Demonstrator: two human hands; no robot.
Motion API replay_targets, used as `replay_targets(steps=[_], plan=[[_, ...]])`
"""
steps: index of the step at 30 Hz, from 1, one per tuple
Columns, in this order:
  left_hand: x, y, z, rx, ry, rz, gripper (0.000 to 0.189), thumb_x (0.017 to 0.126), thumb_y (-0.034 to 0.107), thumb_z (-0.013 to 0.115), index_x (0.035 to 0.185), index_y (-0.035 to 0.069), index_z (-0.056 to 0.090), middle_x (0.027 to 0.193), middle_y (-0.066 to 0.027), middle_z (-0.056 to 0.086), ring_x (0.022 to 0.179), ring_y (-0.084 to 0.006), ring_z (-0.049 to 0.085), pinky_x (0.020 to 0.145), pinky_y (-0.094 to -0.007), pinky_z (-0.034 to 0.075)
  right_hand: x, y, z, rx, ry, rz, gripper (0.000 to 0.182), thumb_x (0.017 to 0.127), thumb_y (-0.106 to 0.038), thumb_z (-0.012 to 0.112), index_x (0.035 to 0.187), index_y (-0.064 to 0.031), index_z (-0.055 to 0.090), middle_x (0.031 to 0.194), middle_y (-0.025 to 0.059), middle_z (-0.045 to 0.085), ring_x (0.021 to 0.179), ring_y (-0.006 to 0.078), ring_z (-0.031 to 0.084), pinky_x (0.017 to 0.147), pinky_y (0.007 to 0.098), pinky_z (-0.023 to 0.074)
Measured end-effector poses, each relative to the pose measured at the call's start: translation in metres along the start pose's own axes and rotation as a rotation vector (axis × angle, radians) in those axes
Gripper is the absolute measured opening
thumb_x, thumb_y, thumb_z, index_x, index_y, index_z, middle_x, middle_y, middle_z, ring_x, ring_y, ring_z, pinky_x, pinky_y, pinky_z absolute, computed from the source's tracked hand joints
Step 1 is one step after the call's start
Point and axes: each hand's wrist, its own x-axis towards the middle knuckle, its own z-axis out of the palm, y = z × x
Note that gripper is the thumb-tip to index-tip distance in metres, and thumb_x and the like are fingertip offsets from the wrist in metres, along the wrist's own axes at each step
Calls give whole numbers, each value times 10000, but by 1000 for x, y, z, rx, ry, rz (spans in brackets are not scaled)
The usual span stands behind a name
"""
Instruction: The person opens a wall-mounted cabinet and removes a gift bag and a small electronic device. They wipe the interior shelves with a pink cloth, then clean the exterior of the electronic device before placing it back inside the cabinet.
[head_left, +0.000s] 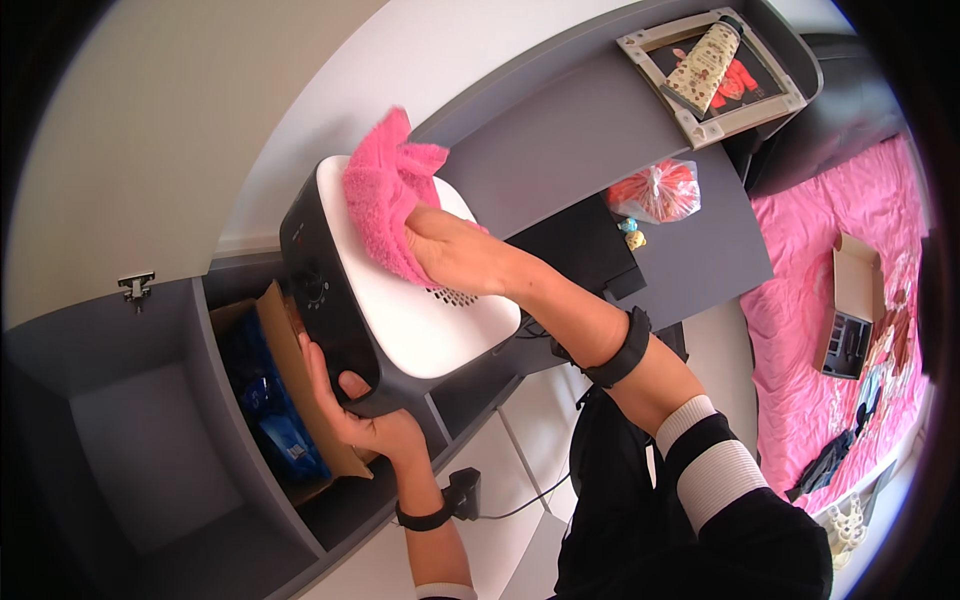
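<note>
A boxy appliance (420, 341) has a white top with small vent holes and a black side carrying a round knob (311, 286). My right hand (461, 251) presses a bunched pink terry cloth (382, 202) onto its white top, covering part of the surface. Lower down, my left hand (375, 427) grips the appliance near its lower front corner, thumb against the black side and fingers stretched along it. Just beside those fingers stands an open cardboard box (300, 390) with blue plastic packages (277, 427) inside.
A grey cabinet compartment (161, 450) is at left, under a raised door panel (150, 135). A picture frame (637, 49) with a patterned bottle (705, 67) lies on the grey shelf (547, 142). Below are a tied plastic bag (660, 191) and small figurines (634, 238). Pink bedding (787, 315) lies right.
</note>
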Motion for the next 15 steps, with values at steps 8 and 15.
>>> replay_targets(steps=[8, 15], plan=[[10, -3, 1, -17, -3, -13, 320, 954, 51, 411, 1253, -45, 468, 1312, -166, 495, 1235, -275, 456, 1051, -376, 311, 18, 106, -14, 111, 213, 139, 401, 929, -258, 382, 1168, 28, 531, 1169, 217, 546, 1166, 306, 464, 988, 380, 351], [4, -13, 0, -36, 8, -11, 333, 976, 139, 411, 1248, -47, 467, 1315, -169, 488, 1236, -281, 453, 1050, -379, 313, 22, 82, 12, -167, 351, -282, 285, 869, -184, 487, 1072, -16, 597, 1221, 184, 485, 1207, 337, 391, 1034, 415, 289]])
